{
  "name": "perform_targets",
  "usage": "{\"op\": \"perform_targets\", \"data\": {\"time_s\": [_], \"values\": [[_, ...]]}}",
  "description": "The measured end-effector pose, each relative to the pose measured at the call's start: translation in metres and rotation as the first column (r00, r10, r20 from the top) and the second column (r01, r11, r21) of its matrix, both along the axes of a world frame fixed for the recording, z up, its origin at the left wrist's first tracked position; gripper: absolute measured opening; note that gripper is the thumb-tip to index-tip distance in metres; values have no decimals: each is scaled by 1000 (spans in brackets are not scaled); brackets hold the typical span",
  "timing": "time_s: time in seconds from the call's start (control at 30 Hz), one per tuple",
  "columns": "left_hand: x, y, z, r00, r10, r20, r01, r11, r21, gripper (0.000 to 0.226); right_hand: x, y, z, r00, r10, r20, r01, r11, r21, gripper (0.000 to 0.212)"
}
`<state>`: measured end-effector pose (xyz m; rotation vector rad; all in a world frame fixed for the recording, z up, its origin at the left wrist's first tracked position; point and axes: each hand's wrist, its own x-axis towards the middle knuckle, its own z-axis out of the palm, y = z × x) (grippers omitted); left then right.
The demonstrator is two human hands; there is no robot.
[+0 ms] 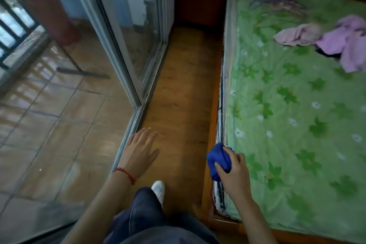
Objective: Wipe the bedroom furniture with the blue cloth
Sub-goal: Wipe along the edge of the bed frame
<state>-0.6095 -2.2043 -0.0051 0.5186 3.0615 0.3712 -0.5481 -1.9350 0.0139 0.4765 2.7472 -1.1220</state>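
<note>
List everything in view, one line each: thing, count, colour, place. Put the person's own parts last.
blue cloth: one, blue, bunched at the bed's left edge
bed frame: one, brown wood, right of the aisle
bedspread: one, green floral, covering the bed
garments: a few, lilac and pink, heaped on the bed's far right
nightstand: one, dark brown, beyond the aisle
sliding glass door: one, grey-framed, left
wooden floor: brown, aisle
shoe: one, white, on floor
left hand: open, red bracelet
right hand: gripping the cloth

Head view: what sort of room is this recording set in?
Most likely a home bedroom. A bed with a green flowered cover fills the right side, purple clothes lie on it, and a sliding glass door opens onto a tiled balcony. The right hand holds the blue cloth at the bed's edge.
</note>
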Motion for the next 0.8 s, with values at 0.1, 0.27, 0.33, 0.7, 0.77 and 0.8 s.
{"op": "perform_targets", "data": {"time_s": [0.1, 0.27, 0.33, 0.7, 0.77, 0.8], "values": [[-39, -11, 5, 998, -55, -4, 55, 999, 2, 53, -20, -10, 3, 997, -76, -9, 76, 997, -2, 50], [-91, -21, 0, 992, -115, 52, 114, 993, 11, 55, -60, -18, 7, 987, -156, -30, 156, 988, 19, 51], [-109, -21, -3, 989, -134, 62, 133, 991, 11, 56, -78, -16, 8, 982, -181, -45, 182, 983, 19, 51], [-272, 24, -19, 988, -128, 87, 127, 992, 25, 54, -246, 33, -4, 982, -166, -93, 170, 985, 38, 53], [-308, 39, -14, 989, -129, 72, 127, 991, 31, 52, -286, 48, -1, 987, -142, -79, 145, 989, 37, 53], [-325, 46, -10, 990, -130, 54, 128, 991, 37, 50, -305, 55, 1, 989, -133, -67, 136, 990, 38, 53]]}}
